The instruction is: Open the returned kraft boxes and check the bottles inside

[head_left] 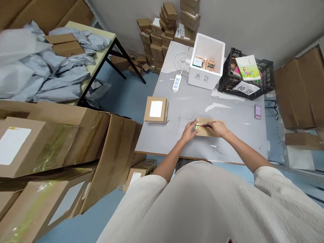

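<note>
On the near part of the table lies a small cardboard box with shiny tape over its top. My right hand grips a utility knife with a dark and red handle, its tip pointing left over the taped area. At the left end of the box, my left hand holds it, fingers on the edge. The underside of the box and the left thumb's exact hold are hard to make out.
Left on the grey table sits a labelled carton. Behind are a power strip, a white foam bin and a black crate with books. A pink-purple object lies right. Stacked cartons crowd the left.
</note>
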### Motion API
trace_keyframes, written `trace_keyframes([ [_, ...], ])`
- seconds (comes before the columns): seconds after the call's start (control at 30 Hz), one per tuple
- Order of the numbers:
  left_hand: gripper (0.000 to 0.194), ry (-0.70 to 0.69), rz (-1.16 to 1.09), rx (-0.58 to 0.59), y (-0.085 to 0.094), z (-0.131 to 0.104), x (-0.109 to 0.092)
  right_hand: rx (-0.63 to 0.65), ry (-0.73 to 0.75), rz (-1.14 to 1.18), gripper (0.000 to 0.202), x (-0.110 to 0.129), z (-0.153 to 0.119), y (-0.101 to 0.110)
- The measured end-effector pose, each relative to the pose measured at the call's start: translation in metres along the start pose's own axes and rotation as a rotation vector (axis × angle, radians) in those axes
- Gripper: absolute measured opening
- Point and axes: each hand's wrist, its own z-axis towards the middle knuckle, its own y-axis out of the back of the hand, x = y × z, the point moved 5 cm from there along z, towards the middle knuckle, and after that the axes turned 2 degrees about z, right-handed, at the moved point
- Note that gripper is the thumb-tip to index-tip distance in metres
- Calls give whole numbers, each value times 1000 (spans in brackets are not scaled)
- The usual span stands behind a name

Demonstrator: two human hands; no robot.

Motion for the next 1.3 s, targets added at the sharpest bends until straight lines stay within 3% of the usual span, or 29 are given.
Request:
trace_keyframes([
  [0.47,70,49,-131,42,1,6,4,-6,-24,-33,37,3,2,4],
  [0.77,71,53,-147,22,2,9,3,63,-12,-110,38,11,12,5],
  [1.13,66,14,-40,22,9,8,-3,53,3,-104,35,1,15,5],
  [1.3,64,10,14,15,9,5,-4,85,-35,-105,35,-16,10,3],
])
